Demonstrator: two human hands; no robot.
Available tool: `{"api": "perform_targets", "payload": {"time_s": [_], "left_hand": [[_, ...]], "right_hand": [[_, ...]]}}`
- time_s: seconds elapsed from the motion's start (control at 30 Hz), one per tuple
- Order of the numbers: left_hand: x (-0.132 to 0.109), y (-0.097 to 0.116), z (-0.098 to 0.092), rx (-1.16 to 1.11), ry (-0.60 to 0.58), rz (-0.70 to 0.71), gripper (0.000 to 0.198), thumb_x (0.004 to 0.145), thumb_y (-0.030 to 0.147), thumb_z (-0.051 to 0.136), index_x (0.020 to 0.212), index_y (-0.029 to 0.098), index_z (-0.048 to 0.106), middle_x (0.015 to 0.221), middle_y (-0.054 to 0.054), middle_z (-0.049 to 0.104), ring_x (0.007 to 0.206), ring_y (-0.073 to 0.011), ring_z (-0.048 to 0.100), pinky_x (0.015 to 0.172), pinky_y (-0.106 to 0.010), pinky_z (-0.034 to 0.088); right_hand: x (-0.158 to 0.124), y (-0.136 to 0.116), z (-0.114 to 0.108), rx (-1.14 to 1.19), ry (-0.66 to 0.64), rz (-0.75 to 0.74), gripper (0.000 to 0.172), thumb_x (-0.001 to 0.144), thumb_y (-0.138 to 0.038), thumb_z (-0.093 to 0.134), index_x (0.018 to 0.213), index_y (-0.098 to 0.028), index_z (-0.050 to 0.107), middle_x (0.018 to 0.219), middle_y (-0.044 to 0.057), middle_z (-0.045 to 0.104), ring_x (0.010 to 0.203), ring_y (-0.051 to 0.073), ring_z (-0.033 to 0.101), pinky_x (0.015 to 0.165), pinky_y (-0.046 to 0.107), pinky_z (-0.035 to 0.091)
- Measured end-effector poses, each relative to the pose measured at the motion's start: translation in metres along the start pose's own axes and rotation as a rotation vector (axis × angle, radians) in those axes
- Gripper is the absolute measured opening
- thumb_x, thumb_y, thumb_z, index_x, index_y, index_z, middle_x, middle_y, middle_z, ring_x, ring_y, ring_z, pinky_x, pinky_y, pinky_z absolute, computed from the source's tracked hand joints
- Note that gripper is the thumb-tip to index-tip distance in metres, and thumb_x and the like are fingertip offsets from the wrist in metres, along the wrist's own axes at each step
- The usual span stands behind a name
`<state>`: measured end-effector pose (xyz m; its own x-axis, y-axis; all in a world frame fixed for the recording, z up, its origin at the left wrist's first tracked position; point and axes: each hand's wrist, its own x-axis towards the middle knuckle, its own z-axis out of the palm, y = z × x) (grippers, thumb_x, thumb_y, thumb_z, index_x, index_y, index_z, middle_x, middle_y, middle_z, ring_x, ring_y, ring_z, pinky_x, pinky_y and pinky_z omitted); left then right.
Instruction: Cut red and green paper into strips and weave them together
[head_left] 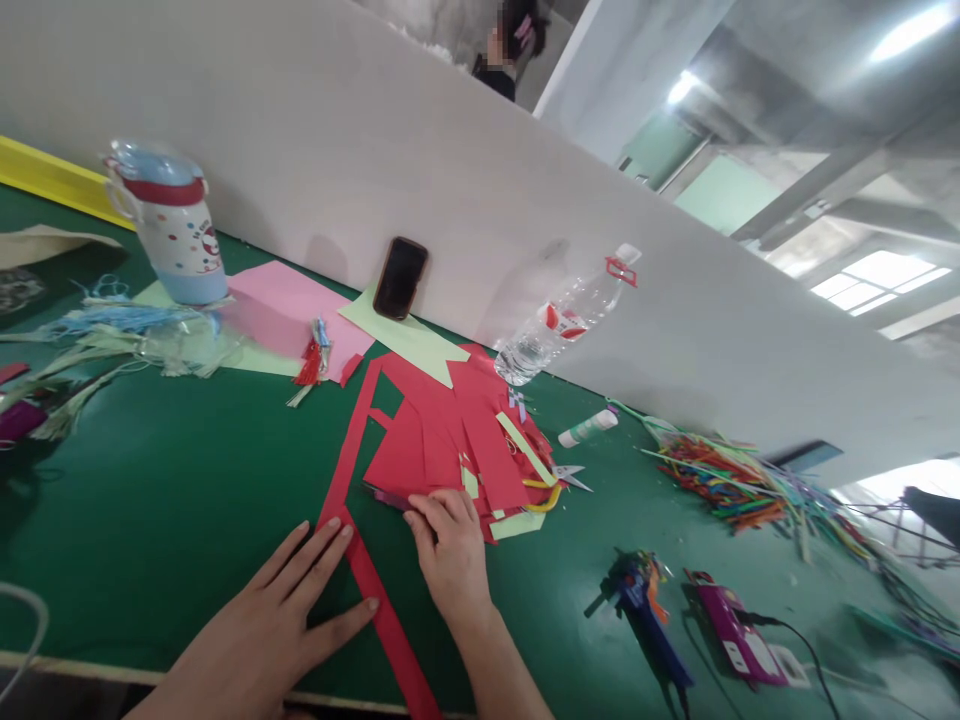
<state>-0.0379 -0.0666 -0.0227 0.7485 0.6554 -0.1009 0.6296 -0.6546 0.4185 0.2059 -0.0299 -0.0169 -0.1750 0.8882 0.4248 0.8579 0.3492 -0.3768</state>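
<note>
My left hand (289,600) lies flat and open on the green table, its fingertips touching a long red paper strip (375,590) that runs toward the table's near edge. My right hand (450,545) rests with curled fingers on the edge of a pile of red paper pieces (442,430), pinching a thin dark pen-like tool (386,497) against the paper. Pale green paper strips (525,448) lie over the red pile. Scissors (562,478) with yellow handles sit just right of the pile.
A phone (400,277) leans on the white wall. A clear plastic bottle (566,315) lies tilted beside it. A dotted mug (176,225), pink paper (289,310), tassels (311,360), a glue stick (589,428), coloured strips (739,480) and two glue guns (645,610) lie around. A person stands behind the wall.
</note>
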Motion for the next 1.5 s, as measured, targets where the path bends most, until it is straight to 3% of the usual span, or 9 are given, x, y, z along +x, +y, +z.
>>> {"api": "perform_targets", "payload": {"time_s": [0.2,0.33,0.47,0.6,0.8,1.0,1.2,1.33,1.5], "left_hand": [[-0.005,-0.004,0.02,0.19,0.251,0.028,0.113,0.06,0.077,0.075,0.153,0.044,0.019,0.164,-0.014,0.018,0.148,-0.0405,0.026,0.115,-0.062,0.031],[-0.005,-0.003,0.024,0.33,0.421,0.052,0.11,0.067,0.089,0.054,0.156,0.034,0.022,0.165,-0.013,0.023,0.15,-0.0359,0.024,0.12,-0.05,0.022],[-0.003,-0.003,0.023,0.417,0.496,0.073,0.113,0.069,0.092,0.045,0.157,0.025,0.025,0.162,-0.015,0.032,0.148,-0.0345,0.028,0.122,-0.046,0.013],[-0.003,-0.002,0.023,0.441,0.489,0.068,0.11,0.071,0.088,0.05,0.157,0.024,0.024,0.162,-0.014,0.032,0.148,-0.0331,0.031,0.121,-0.046,0.019],[-0.003,-0.003,0.026,0.071,0.51,-0.127,0.075,0.087,0.053,0.063,0.153,0.034,0.033,0.16,-0.007,0.037,0.145,-0.0289,0.038,0.116,-0.047,0.037],[0.003,-0.003,0.021,-0.101,0.618,-0.246,0.05,0.095,0.041,0.05,0.143,0.025,0.048,0.149,-0.009,0.051,0.134,-0.0245,0.052,0.109,-0.041,0.046],[0.007,0.004,0.008,-0.372,0.713,-0.376,0.054,0.09,0.052,0.054,0.135,0.022,0.054,0.135,-0.011,0.058,0.126,-0.0286,0.058,0.109,-0.048,0.046],[0.014,0.015,0.004,-0.649,0.722,-0.457,0.06,0.084,0.067,0.055,0.123,0.02,0.059,0.118,-0.011,0.066,0.107,-0.0282,0.068,0.099,-0.047,0.053],[0.037,0.043,-0.011,-1.07,0.61,-0.424,0.073,0.07,0.082,0.06,0.103,0.018,0.068,0.091,-0.008,0.075,0.09,-0.0275,0.073,0.083,-0.042,0.06]], "right_hand": [[-0.002,-0.004,-0.009,-0.099,0.068,0.005,0.026,0.099,-0.018,0.048,0.115,-0.023,0.068,0.11,0.01,0.064,0.103,0.027,0.055,0.09,0.045,0.045],[-0.022,-0.014,-0.022,0.016,-0.06,0.004,0.024,0.097,-0.022,0.053,0.117,-0.02,0.066,0.107,0.009,0.066,0.098,0.025,0.058,0.088,0.04,0.049],[-0.055,-0.025,-0.034,-0.006,-0.235,0.077,0.042,0.086,-0.026,0.068,0.127,-0.019,0.06,0.109,0.01,0.068,0.099,0.029,0.061,0.087,0.042,0.05],[-0.076,-0.032,-0.036,-0.055,-0.282,0.103,0.047,0.08,-0.012,0.064,0.126,-0.019,0.06,0.11,0.01,0.069,0.1,0.029,0.064,0.09,0.043,0.048],[-0.073,-0.037,-0.034,-0.048,-0.246,0.148,0.028,0.075,-0.003,0.064,0.097,-0.02,0.064,0.09,0.006,0.071,0.084,0.027,0.066,0.084,0.041,0.046],[-0.07,-0.045,-0.041,-0.065,-0.232,0.178,0.021,0.073,-0.003,0.068,0.08,-0.022,0.062,0.093,0.007,0.068,0.084,0.027,0.062,0.071,0.036,0.046],[-0.079,-0.047,-0.039,-0.056,-0.14,0.214,0.022,0.075,-0.001,0.063,0.08,-0.022,0.06,0.085,0.005,0.069,0.078,0.026,0.062,0.066,0.033,0.044],[-0.075,-0.04,-0.043,0.256,-0.028,0.274,0.021,0.079,-0.003,0.056,0.085,-0.023,0.057,0.08,-0.001,0.068,0.075,0.02,0.064,0.069,0.029,0.047],[-0.049,-0.042,-0.041,0.632,0.105,0.283,0.018,0.081,-0.012,0.055,0.095,-0.023,0.058,0.087,0.0,0.069,0.08,0.018,0.068,0.075,0.026,0.053]]}}
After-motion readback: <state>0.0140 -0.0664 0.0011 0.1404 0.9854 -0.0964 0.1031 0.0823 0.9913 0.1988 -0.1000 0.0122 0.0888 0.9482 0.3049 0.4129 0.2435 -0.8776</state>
